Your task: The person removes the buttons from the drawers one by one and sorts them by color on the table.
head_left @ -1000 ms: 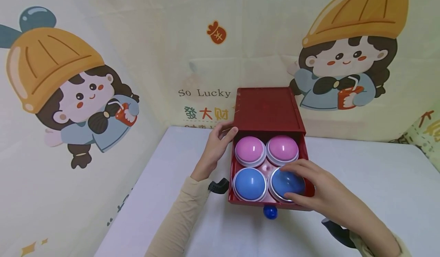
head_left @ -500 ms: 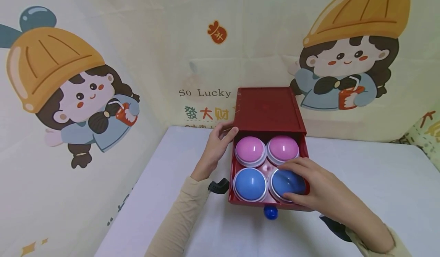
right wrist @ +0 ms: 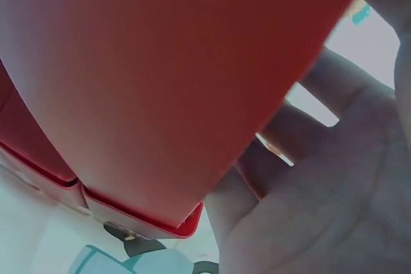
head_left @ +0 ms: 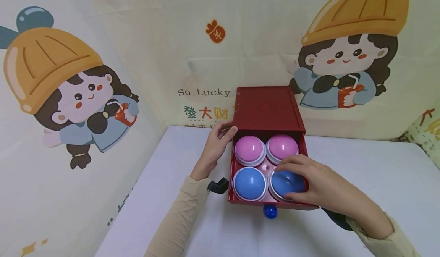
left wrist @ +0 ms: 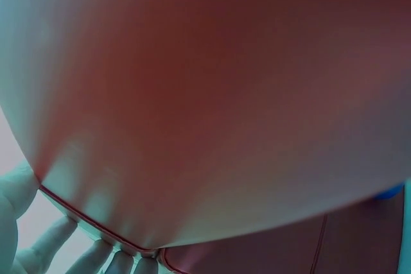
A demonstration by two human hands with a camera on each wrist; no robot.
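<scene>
A red drawer box (head_left: 268,108) stands on the table with its drawer (head_left: 271,204) pulled out, a round blue knob (head_left: 270,212) at its front. Two pink domes (head_left: 249,149) with white rims sit at the back of the drawer, and two blue ones in front. My right hand (head_left: 319,180) grips the right blue dome (head_left: 288,182) in the drawer, thumb on its near side and forefinger on its far side. My left hand (head_left: 216,146) rests against the box's left side, its fingers (left wrist: 48,239) extended along the wall. The left blue dome (head_left: 250,183) sits untouched.
The white tabletop (head_left: 192,226) reaches around the box on both sides. A printed cloth backdrop (head_left: 178,50) rises close behind the box. Black wrist straps or mounts show at the left wrist (head_left: 218,186) and right wrist (head_left: 338,219).
My right hand has shifted slightly left and farther over the right blue dome, its forefinger reaching more across the far rim. My left hand, the box and the other domes have stayed in place.
</scene>
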